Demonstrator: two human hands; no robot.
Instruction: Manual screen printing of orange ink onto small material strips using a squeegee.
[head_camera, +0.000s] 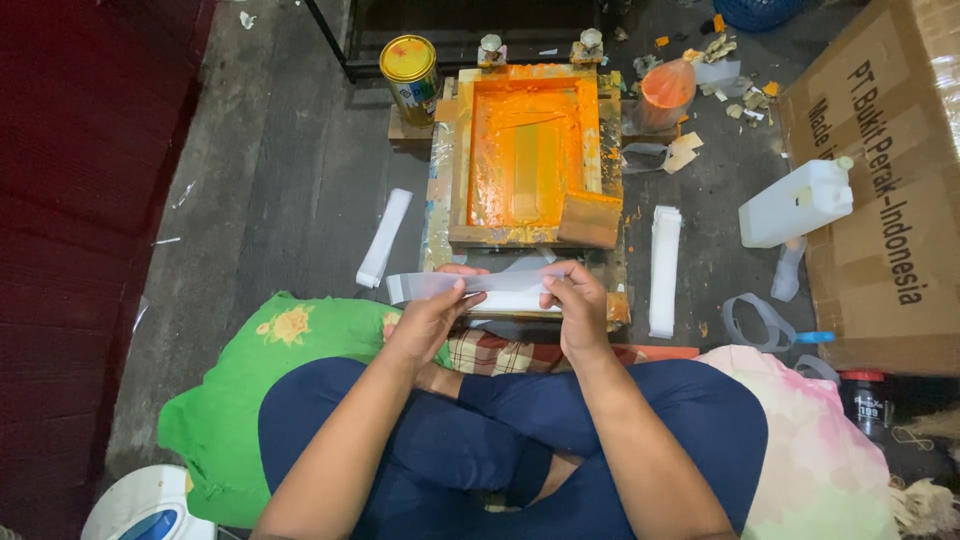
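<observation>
I sit cross-legged on the floor in front of a wooden screen-printing frame (455, 150) coated in orange ink. A wooden squeegee (590, 220) leans on its near right corner. My left hand (432, 312) and my right hand (575, 305) both pinch a thin stack of clear plastic strips (500, 283), held level just in front of the frame. The left hand grips near the stack's left part, the right hand its right end.
White strip stacks lie left (384, 238) and right (665, 270) of the frame. A yellow-lidded tin (410, 75), an orange-stained cup (665, 92), a white jerrycan (797, 203) and a cardboard box (890, 180) surround it. Green cloth (260, 370) lies at my left knee.
</observation>
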